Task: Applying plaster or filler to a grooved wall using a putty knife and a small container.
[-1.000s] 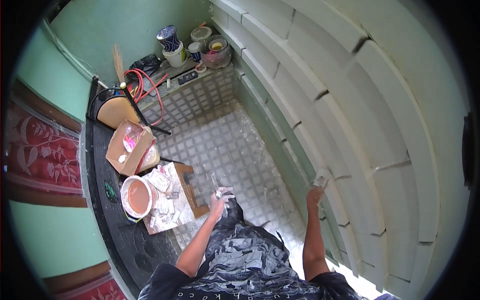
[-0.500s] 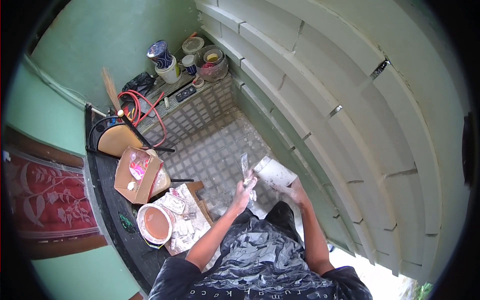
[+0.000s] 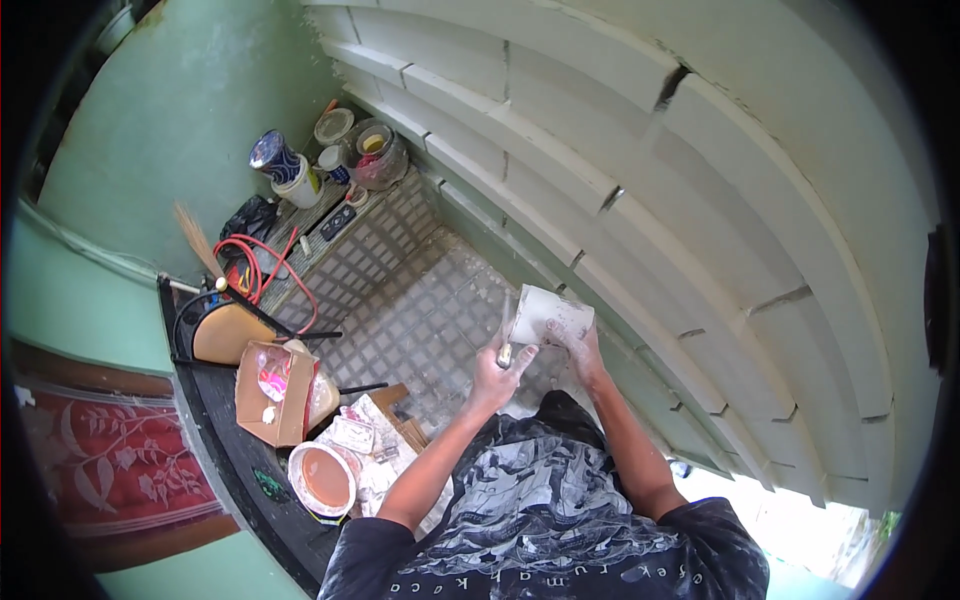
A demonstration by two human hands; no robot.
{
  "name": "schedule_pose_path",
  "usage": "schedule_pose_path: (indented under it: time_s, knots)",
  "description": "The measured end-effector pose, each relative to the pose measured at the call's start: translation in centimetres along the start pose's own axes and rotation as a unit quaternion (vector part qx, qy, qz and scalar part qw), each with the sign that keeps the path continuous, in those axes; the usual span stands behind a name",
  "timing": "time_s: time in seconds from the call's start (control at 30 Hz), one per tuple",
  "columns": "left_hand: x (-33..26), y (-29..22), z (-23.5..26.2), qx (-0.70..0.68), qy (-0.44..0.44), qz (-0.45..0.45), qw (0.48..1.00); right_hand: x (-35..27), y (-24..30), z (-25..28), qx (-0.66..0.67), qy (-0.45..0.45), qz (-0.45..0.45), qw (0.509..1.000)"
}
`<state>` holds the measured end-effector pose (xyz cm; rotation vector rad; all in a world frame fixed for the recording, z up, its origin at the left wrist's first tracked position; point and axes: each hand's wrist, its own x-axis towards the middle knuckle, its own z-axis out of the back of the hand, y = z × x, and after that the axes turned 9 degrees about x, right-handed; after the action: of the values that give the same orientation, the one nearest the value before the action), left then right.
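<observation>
My left hand (image 3: 490, 380) is closed around the handle of a putty knife (image 3: 507, 325), whose thin blade points away from me. The blade stands beside the left edge of a white rectangular plate (image 3: 545, 312); whether they touch, I cannot tell. My right hand (image 3: 582, 352) grips that plate at its near right side. Brownish smears mark the plate's face, and white powder coats the fingers of both hands. Both are held over the tiled floor, in front of my knees.
To the right rises a pale wall of stepped panels (image 3: 740, 190) with dark gaps at joints. At left are a bucket of brownish liquid (image 3: 327, 477), a cardboard box (image 3: 280, 390) and a chair (image 3: 232, 332). A ledge at the back holds tubs (image 3: 297, 186) and a red hose (image 3: 262, 262).
The putty knife's blade has swung more upright beside the plate, and my left hand has turned with it. The plate has tilted slightly. My view has shifted, moving the back ledge leftward.
</observation>
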<state>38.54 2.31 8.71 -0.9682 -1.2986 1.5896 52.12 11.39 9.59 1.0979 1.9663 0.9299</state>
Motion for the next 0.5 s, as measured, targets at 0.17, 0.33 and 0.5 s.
schedule_pose_path:
  time_s: [0.17, 0.33, 0.5]
  knots:
    - [1.4, 0.6, -0.9, 0.117, -0.048, 0.022, 0.992, -0.1, 1.6, 2.0, -0.136, 0.011, 0.089, 0.987]
    - [1.4, -3.4, -2.2, -0.155, -0.105, 0.006, 0.982, -1.4, 4.2, 2.5, -0.145, 0.021, 0.143, 0.979]
    - [1.6, -2.0, -2.4, -0.183, 0.068, 0.049, 0.98, -1.2, 4.9, 4.6, -0.244, 0.137, 0.167, 0.945]
